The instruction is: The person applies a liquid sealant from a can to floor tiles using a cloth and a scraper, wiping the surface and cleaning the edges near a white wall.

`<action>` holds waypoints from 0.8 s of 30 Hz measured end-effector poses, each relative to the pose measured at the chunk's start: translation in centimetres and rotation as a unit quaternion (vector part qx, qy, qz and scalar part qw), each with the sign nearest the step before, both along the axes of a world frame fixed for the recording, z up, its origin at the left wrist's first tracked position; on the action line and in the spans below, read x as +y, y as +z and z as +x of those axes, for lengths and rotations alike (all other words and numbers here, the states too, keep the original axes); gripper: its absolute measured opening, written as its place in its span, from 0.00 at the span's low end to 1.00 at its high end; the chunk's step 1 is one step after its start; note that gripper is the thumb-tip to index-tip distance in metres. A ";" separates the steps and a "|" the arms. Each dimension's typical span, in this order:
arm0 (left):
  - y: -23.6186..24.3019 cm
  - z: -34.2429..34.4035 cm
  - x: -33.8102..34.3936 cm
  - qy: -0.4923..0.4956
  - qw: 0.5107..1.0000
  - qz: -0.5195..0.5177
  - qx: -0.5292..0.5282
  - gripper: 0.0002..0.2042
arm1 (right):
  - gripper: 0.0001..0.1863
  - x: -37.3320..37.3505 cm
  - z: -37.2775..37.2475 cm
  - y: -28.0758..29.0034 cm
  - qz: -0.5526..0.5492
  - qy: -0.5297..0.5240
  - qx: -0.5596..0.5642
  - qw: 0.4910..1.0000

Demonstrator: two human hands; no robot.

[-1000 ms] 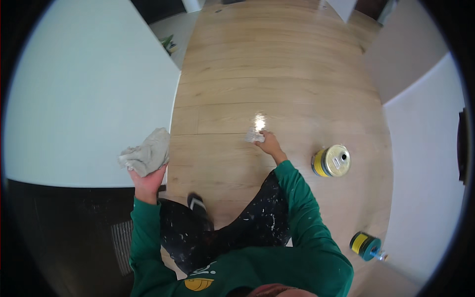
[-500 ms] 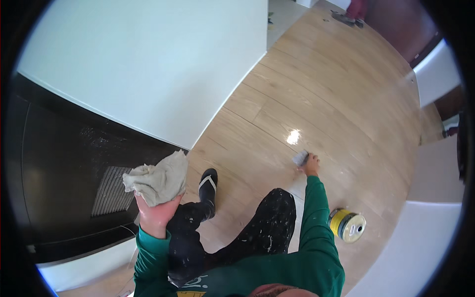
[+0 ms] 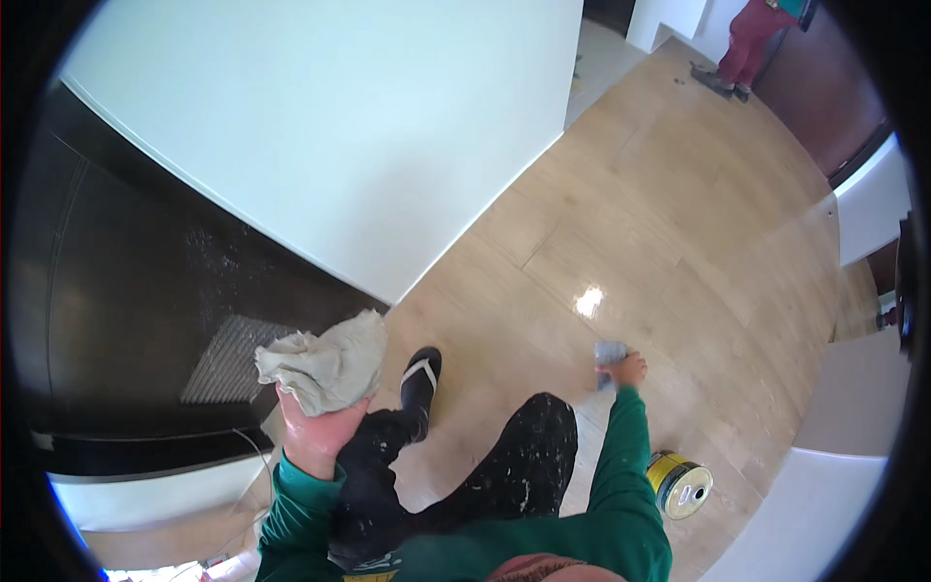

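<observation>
two hands are busy here, both in green sleeves. the left hand [image 3: 315, 427] is raised near the person's bent knee, fingers curled up around a crumpled grey rag [image 3: 325, 367] that bulges out over the top of the palm. the right hand [image 3: 628, 371] reaches out on the far side of that knee, closed over a small grey pad [image 3: 609, 353] pressed down on the wooden floor [image 3: 698, 223]. a yellow tin [image 3: 679, 483] lies on its side beyond the right elbow, well apart from the knee. a black sandal [image 3: 419, 380] sits just ahead of the knee. farther off, a white wall panel [image 3: 339, 126] rises, and someone in red trousers [image 3: 749, 44] stands at the far end.
</observation>
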State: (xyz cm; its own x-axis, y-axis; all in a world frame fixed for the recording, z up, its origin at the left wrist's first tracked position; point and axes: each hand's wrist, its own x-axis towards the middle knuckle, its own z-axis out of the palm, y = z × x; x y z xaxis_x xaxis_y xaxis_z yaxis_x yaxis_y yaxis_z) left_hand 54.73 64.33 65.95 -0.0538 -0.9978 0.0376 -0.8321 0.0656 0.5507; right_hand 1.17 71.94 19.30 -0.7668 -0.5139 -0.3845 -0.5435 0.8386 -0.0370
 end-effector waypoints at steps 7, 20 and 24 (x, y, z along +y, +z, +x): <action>-2.3 -1.4 -0.5 -0.099 0.994 0.028 0.040 0.34 | 0.44 0.6 5.2 -0.2 -0.162 0.035 -0.070 0.984; -5.6 0.9 -2.4 0.056 0.585 0.256 0.767 0.33 | 0.45 6.7 8.7 2.1 -0.248 -0.166 -0.202 0.933; -7.8 -0.8 -3.6 0.003 0.613 0.242 0.752 0.31 | 0.42 12.1 10.0 1.5 -0.182 -0.161 -0.136 0.961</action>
State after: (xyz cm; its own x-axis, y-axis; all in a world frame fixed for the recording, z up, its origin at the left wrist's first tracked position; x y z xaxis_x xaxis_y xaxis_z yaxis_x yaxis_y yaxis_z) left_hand 53.95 60.70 58.14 -0.3172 -0.9119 -0.2605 0.6409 -0.4085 0.6498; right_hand 11.19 84.05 20.79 -0.8054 -0.4052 -0.4326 -0.1877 0.8666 -0.4623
